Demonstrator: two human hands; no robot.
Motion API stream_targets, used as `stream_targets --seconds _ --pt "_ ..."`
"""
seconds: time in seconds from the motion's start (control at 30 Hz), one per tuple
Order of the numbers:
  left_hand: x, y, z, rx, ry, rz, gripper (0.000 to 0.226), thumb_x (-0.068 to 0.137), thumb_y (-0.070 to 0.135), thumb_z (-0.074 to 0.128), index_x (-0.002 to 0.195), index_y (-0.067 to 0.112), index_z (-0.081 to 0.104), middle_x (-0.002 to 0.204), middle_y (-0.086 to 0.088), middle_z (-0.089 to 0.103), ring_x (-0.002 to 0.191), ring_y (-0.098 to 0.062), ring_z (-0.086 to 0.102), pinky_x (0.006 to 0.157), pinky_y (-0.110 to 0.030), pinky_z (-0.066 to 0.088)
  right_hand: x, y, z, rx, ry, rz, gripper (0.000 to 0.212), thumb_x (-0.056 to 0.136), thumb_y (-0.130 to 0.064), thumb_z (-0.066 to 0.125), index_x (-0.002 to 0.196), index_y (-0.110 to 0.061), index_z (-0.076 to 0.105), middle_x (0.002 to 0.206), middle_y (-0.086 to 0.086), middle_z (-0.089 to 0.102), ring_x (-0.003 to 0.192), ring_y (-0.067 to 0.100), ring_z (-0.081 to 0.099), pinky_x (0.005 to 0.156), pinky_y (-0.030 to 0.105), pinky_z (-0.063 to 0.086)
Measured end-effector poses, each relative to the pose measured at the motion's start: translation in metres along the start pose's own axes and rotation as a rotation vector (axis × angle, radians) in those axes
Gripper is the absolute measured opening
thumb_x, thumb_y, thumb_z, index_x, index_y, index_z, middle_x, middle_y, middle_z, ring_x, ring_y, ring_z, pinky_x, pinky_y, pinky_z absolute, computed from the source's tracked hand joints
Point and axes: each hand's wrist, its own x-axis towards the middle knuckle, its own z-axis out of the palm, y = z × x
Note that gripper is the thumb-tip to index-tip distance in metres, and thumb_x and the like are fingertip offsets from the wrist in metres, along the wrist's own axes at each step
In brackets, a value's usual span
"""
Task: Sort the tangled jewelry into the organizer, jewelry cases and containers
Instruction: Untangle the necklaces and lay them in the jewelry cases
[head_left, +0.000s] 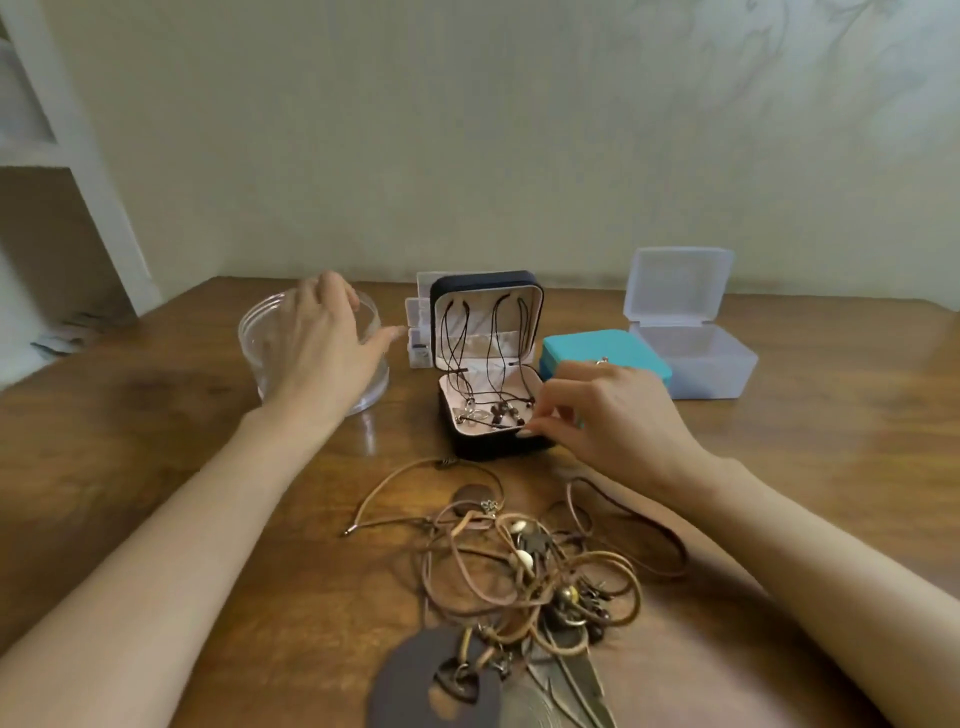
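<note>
Head view: my right hand (615, 415) pinches a dark cord (501, 426) at the front right corner of the open black case (488, 441); I judge I'm tucking it in. My left hand (319, 343) lies relaxed and open over the clear jar (249, 332). The tangle (524, 566) sits nearer me on the table (156, 426). Next I should tease one necklace loose gently.
</note>
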Motion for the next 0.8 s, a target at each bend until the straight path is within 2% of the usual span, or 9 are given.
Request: stream_targets --seconds 0.2,0.3,0.37,0.43,0.5,0.57,0.67,0.7,0.8 --pt "-0.001 0.002 -0.002 0.017 -0.194 0.004 0.02 0.087 0.035 0.063 0.091 0.016 0.059 0.092 -0.005 0.068 0.091 -0.028 0.06 0.07 -0.036 0.044 0.006 0.003 0.008 -0.026 0.052 0.046 0.014 0.077 -0.029 0.077 0.075 -0.017 0.07 0.074 -0.001 0.067 0.062 0.014 0.057 0.051 0.012 0.023" --pt "-0.001 0.007 -0.006 -0.151 -0.307 0.023 0.018 0.083 0.034 0.067 0.079 0.021 0.056 0.079 -0.001 0.066 0.079 -0.02 0.061 0.063 -0.033 0.047 0.007 0.003 0.004 -0.012 -0.014 0.068 0.018 0.086 -0.034 0.066 0.09 -0.018 0.073 0.089 -0.001 0.069 0.076 0.015 0.061 0.06 0.022 0.036" --pt "-0.002 0.011 -0.006 -0.214 -0.366 0.047 0.018 0.082 0.036 0.068 0.083 0.021 0.058 0.078 0.003 0.065 0.076 -0.015 0.061 0.059 -0.028 0.044 0.003 0.007 -0.004 0.003 -0.051 0.066 0.022 0.087 -0.038 0.064 0.095 -0.021 0.073 0.091 -0.003 0.071 0.08 0.012 0.062 0.066 0.025 0.044" --pt "-0.005 0.017 -0.009 -0.235 -0.301 0.075 0.024 0.083 0.039 0.066 0.094 0.019 0.058 0.086 0.006 0.062 0.08 -0.013 0.059 0.061 -0.024 0.042 0.002 0.008 -0.019 0.088 -0.026 0.108 0.019 0.083 -0.04 0.067 0.088 -0.023 0.074 0.075 -0.012 0.068 0.067 -0.001 0.056 0.062 0.016 0.039" --pt "-0.005 0.021 -0.014 -0.305 -0.062 0.252 0.026 0.085 0.033 0.064 0.102 0.014 0.057 0.095 0.001 0.06 0.088 -0.016 0.057 0.072 -0.026 0.045 0.003 0.008 -0.039 0.405 -0.08 0.164 0.021 0.078 -0.042 0.07 0.079 -0.021 0.073 0.065 -0.014 0.064 0.06 -0.001 0.053 0.057 0.014 0.036" --pt "-0.009 0.031 -0.026 -0.519 0.036 0.426 0.021 0.087 0.024 0.061 0.102 0.009 0.057 0.094 -0.005 0.061 0.085 -0.017 0.058 0.075 -0.027 0.048 0.004 -0.001 -0.057 0.74 -0.38 0.061 0.025 0.071 -0.042 0.074 0.087 -0.023 0.071 0.081 -0.008 0.069 0.068 0.001 0.058 0.058 0.015 0.04" --pt "-0.025 0.05 -0.044 -0.927 -0.269 0.481 0.017 0.089 0.024 0.053 0.089 0.008 0.058 0.071 -0.005 0.064 0.062 -0.02 0.06 0.057 -0.031 0.048 0.0 -0.022 -0.054 0.675 -0.9 -0.155 0.043 0.069 -0.032 0.079 0.109 -0.032 0.063 0.105 -0.014 0.054 0.081 -0.003 0.052 0.065 0.011 0.04" --pt "-0.03 0.055 -0.047 -1.008 -0.436 0.475 0.024 0.089 0.029 0.051 0.083 0.007 0.058 0.064 -0.006 0.062 0.055 -0.021 0.059 0.052 -0.03 0.047 -0.002 -0.027 -0.047 0.584 -0.955 -0.174 0.044 0.069 -0.03 0.08 0.11 -0.032 0.061 0.105 -0.017 0.049 0.085 -0.005 0.048 0.068 0.012 0.039" --pt "-0.039 0.062 -0.046 -1.026 -0.896 0.408 0.04 0.083 0.044 0.051 0.066 0.009 0.06 0.054 -0.013 0.056 0.045 -0.018 0.055 0.048 -0.023 0.044 -0.005 -0.031 -0.033 0.489 -0.827 -0.172 0.028 0.072 -0.029 0.079 0.095 -0.027 0.062 0.094 -0.018 0.049 0.082 -0.002 0.047 0.069 0.014 0.038"
